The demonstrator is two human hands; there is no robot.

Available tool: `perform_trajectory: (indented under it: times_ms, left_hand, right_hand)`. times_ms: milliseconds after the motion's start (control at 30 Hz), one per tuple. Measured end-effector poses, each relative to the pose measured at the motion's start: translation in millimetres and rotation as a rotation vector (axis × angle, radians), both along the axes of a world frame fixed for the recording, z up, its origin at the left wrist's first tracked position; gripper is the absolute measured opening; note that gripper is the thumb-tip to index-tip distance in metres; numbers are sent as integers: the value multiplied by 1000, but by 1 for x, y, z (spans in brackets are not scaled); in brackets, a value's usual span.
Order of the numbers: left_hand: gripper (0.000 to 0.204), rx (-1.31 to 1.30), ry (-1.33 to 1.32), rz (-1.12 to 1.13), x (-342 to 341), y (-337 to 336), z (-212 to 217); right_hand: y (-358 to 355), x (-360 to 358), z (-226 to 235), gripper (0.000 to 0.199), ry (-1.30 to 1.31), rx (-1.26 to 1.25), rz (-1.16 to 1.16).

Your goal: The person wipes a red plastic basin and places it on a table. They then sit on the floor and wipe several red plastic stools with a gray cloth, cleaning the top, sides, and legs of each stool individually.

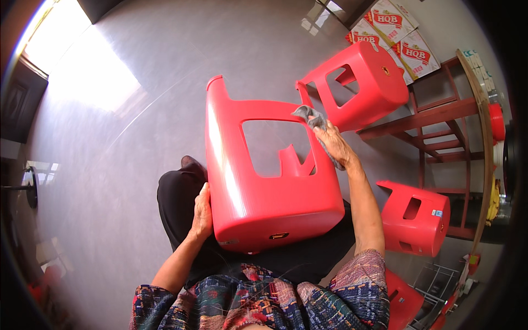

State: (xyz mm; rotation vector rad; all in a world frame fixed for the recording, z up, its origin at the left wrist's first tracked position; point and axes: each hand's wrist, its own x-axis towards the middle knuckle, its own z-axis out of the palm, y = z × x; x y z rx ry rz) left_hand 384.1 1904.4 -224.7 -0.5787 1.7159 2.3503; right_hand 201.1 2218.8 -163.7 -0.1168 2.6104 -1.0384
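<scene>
A red plastic stool (275,199) lies tipped across my lap, its seat end toward me and its legs pointing away. My left hand (203,213) grips the stool's left side low down, with most of its fingers hidden. At the stool's far right leg, my right hand (335,145) holds a grey cloth (312,116) against the red plastic. Part of the cloth hangs below the palm. Through the large side opening, the inner edge of the opposite side and the floor are visible.
Another red stool (379,82) lies on its side at the far right, with one more stool (417,220) right of my arm and a further one (404,300) nearer. White and red cartons (415,52) are stacked behind. A wooden-framed table (423,124) stands along the right.
</scene>
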Motion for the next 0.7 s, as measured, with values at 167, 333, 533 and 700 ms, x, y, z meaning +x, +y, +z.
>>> perform_trajectory:
  times_ms: [167,333,533,700]
  left_hand:
    - [56,-149,31,-52,-9,6,9]
    - [57,-187,93,-80,-8,2,9]
    - [54,-85,97,-80,-6,1,4]
    - [52,-32,60,-100,-2,-1,0]
  right_hand:
    - [-6,-52,-20,54,-64,343,14]
    - [-76,-58,-6,57,101,502,342]
    - [-175,-35,23,49,129,353,737]
    - [-201,4,46,36,224,279,1223]
